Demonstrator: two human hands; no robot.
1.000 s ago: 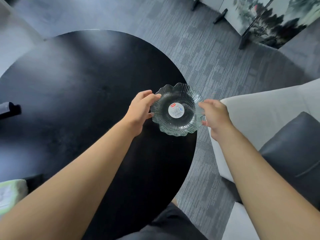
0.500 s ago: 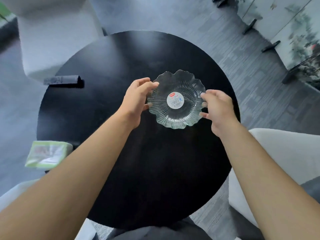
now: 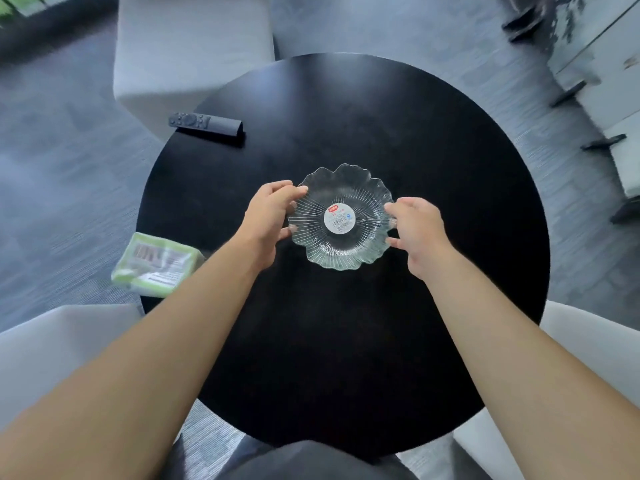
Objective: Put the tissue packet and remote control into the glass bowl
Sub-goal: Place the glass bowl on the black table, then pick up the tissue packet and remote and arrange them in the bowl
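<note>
A clear glass bowl (image 3: 346,251) with a wavy ribbed rim and a round label in its middle sits at the centre of a round black table (image 3: 433,140). My left hand (image 3: 268,216) grips its left rim and my right hand (image 3: 417,228) grips its right rim. Nothing lies in the bowl. A green tissue packet (image 3: 156,263) rests on the table's left edge, overhanging it. A black remote control (image 3: 204,123) lies flat at the table's far left edge.
Pale grey seats stand around the table: one behind the remote (image 3: 190,46), one at lower left (image 3: 52,348), one at lower right (image 3: 595,358). A folding screen's dark feet (image 3: 568,93) rest on the grey carpet at the right.
Held by both hands, the bowl has come from the table's right edge to its centre. The view swung left, bringing the whole table, remote and tissue packet into sight.
</note>
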